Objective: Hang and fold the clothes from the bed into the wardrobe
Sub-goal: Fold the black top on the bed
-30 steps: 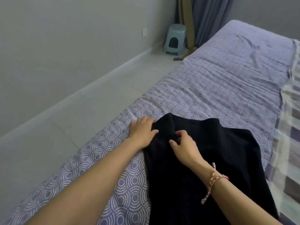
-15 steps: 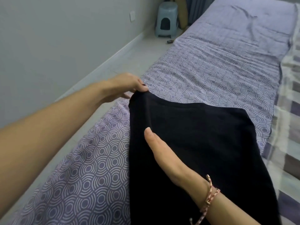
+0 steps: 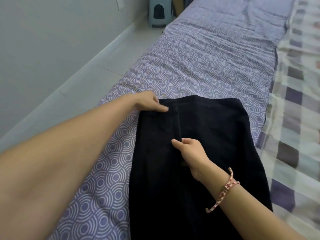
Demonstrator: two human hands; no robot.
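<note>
Your fingers (image 3: 161, 108) curl on the black garment (image 3: 216, 135): your left hand (image 3: 149, 103) pinches its far left corner, your right hand (image 3: 190, 151) nips a raised lengthwise fold at its middle. The matte dark cloth lies flat on the bed (image 3: 110, 170), whose lilac sheet (image 3: 199, 54) bears white ringed arcs. A checked cover (image 3: 297, 118) lies alongside; a plastic stool (image 3: 160, 12) stands on pale floor tiles (image 3: 121, 54).

No text, label, brand, number or sign could be read. The dark garment (image 3: 216, 135) showed no legible tag or print, and neither the patterned sheet (image 3: 199, 66) nor the stool (image 3: 160, 11) carried any readable marking.
</note>
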